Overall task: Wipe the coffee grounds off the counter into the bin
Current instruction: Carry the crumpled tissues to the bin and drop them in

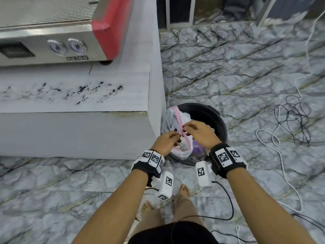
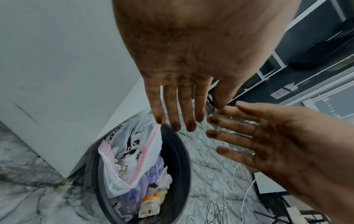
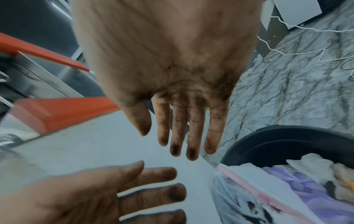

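I count two hands, my left hand and right hand. One bin, one coffee machine, two gauges.

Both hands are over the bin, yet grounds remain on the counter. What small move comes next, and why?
Probably reach the left hand back to the scattered dark coffee grounds on the white marble-patterned counter; both hands hold nothing above the round black bin.

Even soft light, motion blur, bowed edges
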Available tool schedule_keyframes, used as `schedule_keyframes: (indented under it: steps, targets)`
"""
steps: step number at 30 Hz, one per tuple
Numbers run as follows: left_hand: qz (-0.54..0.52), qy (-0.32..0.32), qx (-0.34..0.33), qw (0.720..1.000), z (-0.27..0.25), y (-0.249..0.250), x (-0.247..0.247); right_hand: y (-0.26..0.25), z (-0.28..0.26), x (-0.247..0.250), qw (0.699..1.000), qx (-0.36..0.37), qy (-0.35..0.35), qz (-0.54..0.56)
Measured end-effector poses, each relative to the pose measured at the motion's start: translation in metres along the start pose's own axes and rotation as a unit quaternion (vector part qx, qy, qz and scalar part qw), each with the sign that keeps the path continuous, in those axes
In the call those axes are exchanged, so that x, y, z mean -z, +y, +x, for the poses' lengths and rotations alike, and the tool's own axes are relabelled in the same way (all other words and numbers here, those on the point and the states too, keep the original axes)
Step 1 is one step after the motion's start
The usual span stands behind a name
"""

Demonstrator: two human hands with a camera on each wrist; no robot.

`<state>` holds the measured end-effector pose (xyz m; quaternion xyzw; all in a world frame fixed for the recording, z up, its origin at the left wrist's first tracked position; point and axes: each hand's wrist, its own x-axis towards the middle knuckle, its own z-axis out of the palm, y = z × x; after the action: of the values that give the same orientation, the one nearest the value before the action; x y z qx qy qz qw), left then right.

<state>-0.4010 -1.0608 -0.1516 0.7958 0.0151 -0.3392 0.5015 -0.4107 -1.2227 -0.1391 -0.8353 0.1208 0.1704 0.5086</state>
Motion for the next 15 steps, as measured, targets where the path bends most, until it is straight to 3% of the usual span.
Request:
schedule_keyframes:
  steps: [7, 15]
  targets:
    - [-0.019, 0.028, -0.007, 0.999, -0.052, -0.030, 0.050, -0.039, -0.032, -0.047, 0.999, 0.032, -0.030, -0.032]
    - [-0.048, 0.116, -0.010, 0.992, -0.123, -0.088, 0.140, -0.121, -0.056, -0.141, 0.988, 0.114, -0.098, -0.037]
